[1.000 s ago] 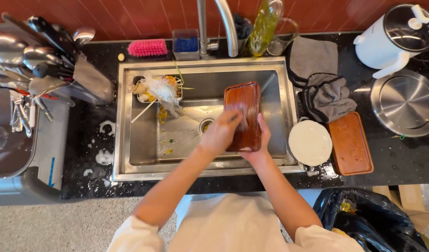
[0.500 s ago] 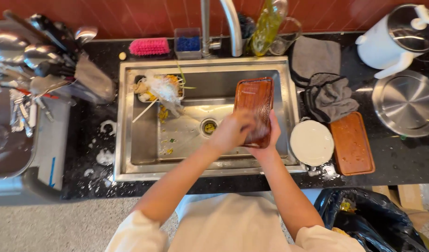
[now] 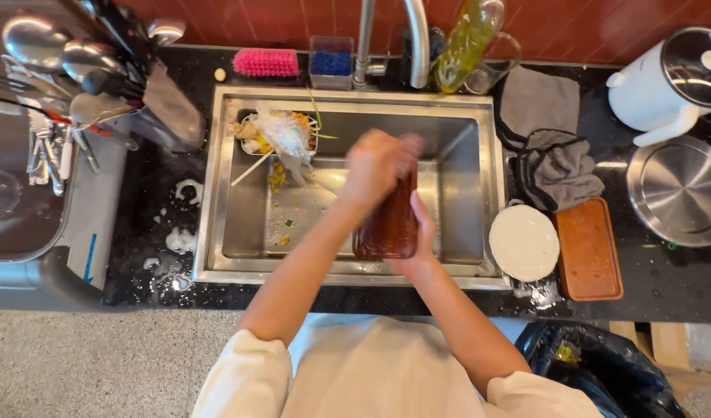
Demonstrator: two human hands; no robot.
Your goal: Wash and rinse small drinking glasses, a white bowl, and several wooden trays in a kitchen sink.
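I hold a brown rectangular tray (image 3: 386, 224) tilted on end over the steel sink (image 3: 208, 232). My right hand (image 3: 421, 236) grips its lower right edge from below. My left hand (image 3: 379, 164) is curled over the tray's top end and looks blurred with motion; whether it holds anything besides the tray is unclear. Food scraps and a plastic wrapper sit in a small strainer basket (image 3: 282, 135) at the sink's back left, and more bits lie on the sink floor.
A curved faucet (image 3: 417, 39), pink brush (image 3: 266, 63), blue sponge box (image 3: 331, 63) and green bottle (image 3: 464, 39) line the back. On the right lie a white plate (image 3: 524, 242), a second brown tray (image 3: 589, 249), grey cloths (image 3: 557, 166), a white pot (image 3: 665, 85) and a steel pan (image 3: 680, 190). A utensil rack (image 3: 85, 77) stands at left.
The tray has been tipped from lying flat over the drain to standing on end. My left hand has moved from its face up to its top end.
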